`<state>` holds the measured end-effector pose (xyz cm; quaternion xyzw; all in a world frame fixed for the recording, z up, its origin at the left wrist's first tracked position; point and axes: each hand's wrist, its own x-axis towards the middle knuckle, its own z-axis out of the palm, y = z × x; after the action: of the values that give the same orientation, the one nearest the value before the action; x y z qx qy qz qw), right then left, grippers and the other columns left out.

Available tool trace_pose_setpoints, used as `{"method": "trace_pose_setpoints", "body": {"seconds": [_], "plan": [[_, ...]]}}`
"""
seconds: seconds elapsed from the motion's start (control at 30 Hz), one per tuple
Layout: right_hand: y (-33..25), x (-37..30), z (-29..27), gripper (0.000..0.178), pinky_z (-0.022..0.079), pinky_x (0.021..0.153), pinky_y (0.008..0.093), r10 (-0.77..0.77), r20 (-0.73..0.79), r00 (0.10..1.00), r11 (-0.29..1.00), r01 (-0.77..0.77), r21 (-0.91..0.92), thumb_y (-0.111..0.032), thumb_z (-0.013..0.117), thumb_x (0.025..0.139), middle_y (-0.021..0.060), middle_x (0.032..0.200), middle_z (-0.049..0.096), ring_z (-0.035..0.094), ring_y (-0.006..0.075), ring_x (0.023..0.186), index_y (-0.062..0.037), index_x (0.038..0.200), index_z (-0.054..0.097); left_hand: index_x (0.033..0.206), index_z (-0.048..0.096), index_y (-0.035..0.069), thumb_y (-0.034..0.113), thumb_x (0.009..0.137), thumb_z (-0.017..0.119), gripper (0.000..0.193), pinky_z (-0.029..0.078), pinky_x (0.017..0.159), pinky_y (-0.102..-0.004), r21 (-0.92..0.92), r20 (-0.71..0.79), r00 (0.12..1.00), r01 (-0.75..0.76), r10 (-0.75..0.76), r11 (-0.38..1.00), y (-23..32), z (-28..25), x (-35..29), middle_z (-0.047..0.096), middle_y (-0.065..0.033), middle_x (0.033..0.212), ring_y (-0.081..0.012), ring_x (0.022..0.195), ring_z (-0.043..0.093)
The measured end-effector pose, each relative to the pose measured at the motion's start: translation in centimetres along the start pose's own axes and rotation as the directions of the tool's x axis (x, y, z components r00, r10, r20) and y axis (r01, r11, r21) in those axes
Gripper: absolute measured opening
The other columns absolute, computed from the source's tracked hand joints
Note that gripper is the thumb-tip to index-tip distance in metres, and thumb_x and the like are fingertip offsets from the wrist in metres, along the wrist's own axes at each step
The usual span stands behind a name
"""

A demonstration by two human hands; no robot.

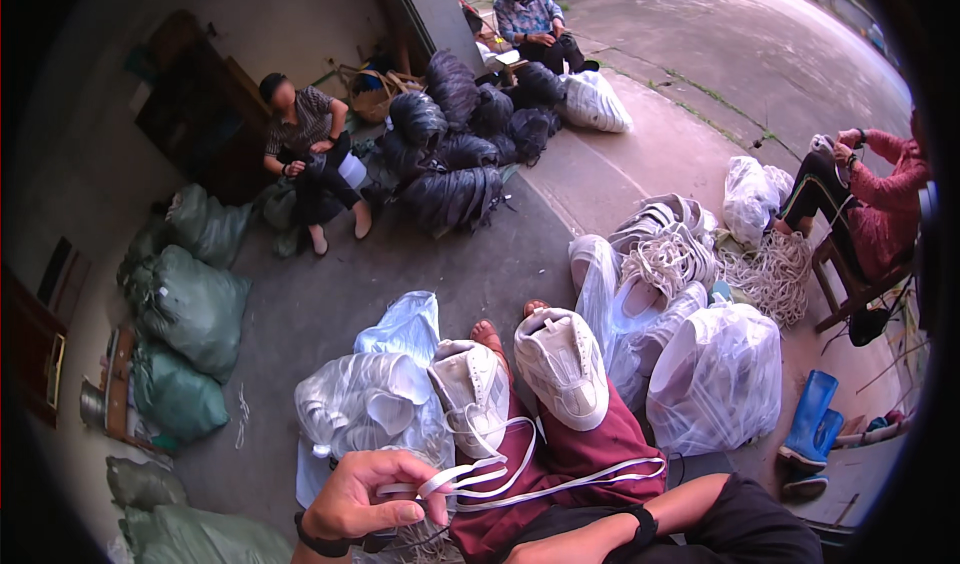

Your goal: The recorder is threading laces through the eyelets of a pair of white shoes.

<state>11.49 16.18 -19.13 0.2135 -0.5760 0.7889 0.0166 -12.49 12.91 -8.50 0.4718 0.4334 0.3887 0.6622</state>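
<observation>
- The left hand [375, 494] is bent narrow around white laces [440, 481], between the thumb and the fingers. The grip looks light, I judge so that the strands can slide and not become knotted.
- The right hand [565, 549] lies low at the near edge and is partly cut off, so I cannot tell if it is wide or closed, or what it holds.
- Two pale shoes rest on the legs, over the maroon cloth [615, 444]: the left shoe [470, 394] and, just beside it, the right shoe [563, 369]. Probably the lap serves here as a tabletop, with both openings easy to reach.
- Loops of lace lie between the hand and the left shoe, and one long loop extends to the right across the cloth; this spreading may help to avoid tangling.
- A clear bag of shoes [365, 404] stands to the left of the legs, and another full bag [715, 384] to the right, perhaps to have shoes within reach.
- Farther right, a lace heap [770, 274] lies near a seated co-worker [885, 199], which seems convenient for that person.
</observation>
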Motion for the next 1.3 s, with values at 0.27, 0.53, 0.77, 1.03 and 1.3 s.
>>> {"method": "trace_pose_setpoints", "body": {"seconds": [0.27,0.53,0.77,1.03,1.3], "plan": [[0.3,-0.2,-0.9,0.023,0.048,0.075,0.032,0.024,-0.027,0.999,0.986,-0.019,0.163,-0.017,0.057,0.097,0.0085,0.091,0.069,0.061,0.0145,0.084,0.0036,0.102,0.064,0.115,0.057,-0.008,0.003,0.088,0.065,0.031,0.05,0.088,-0.0338,-0.025,0.046,0.999,0.016,-0.015,1.0,-0.4,-0.8,-0.2,0.065,-0.0155,0.098,-0.0217,0.095,0.065],[1.0,0.7,-0.2,0.021,0.049,0.078,0.0371,-0.032,0.095,0.995,0.998,0.038,-0.06,-0.013,0.059,0.094,0.0166,0.094,0.067,0.064,0.0277,0.086,0.0041,0.103,0.064,0.116,0.057,-0.008,0.002,0.088,0.065,0.03,0.05,0.088,-0.0316,-0.023,0.05,0.999,0.023,-0.022,0.999,-0.7,-1.2,-0.4,0.065,-0.0146,0.098,-0.0197,0.094,0.064],[1.4,0.9,-0.2,0.021,0.045,0.072,0.0349,0.04,0.054,0.998,0.991,-0.046,0.124,-0.017,0.055,0.097,0.0112,0.084,0.062,0.058,0.0196,0.079,0.0028,0.092,0.06,0.117,0.057,-0.008,0.003,0.088,0.065,0.032,0.05,0.087,-0.0302,-0.047,0.054,0.998,0.032,-0.03,0.998,-1.1,-1.7,-0.7,0.065,-0.0151,0.098,-0.0192,0.094,0.064],[1.7,1.3,-0.9,0.024,0.048,0.084,0.0347,0.042,-0.014,0.999,0.986,-0.039,0.161,-0.017,0.06,0.095,0.0132,0.1,0.067,0.063,0.0213,0.094,0.0029,0.107,0.064,0.117,0.057,-0.008,0.005,0.089,0.066,0.032,0.05,0.087,-0.0302,-0.047,0.066,0.998,0.009,-0.006,0.999,-1.3,-2.4,-1.3,0.066,-0.0151,0.098,-0.0184,0.094,0.064],[1.9,2.4,-0.3,0.021,0.048,0.082,0.0412,-0.02,0.087,0.996,0.995,0.028,-0.092,-0.013,0.06,0.092,0.0195,0.097,0.064,0.062,0.0337,0.093,0.0051,0.102,0.063,0.118,0.057,-0.008,0.006,0.089,0.066,0.033,0.05,0.086,-0.0298,-0.058,0.075,0.997,-0.002,0.006,0.998,-1.7,-2.9,-1.7,0.066,-0.0146,0.098,-0.0179,0.093,0.064]]}}
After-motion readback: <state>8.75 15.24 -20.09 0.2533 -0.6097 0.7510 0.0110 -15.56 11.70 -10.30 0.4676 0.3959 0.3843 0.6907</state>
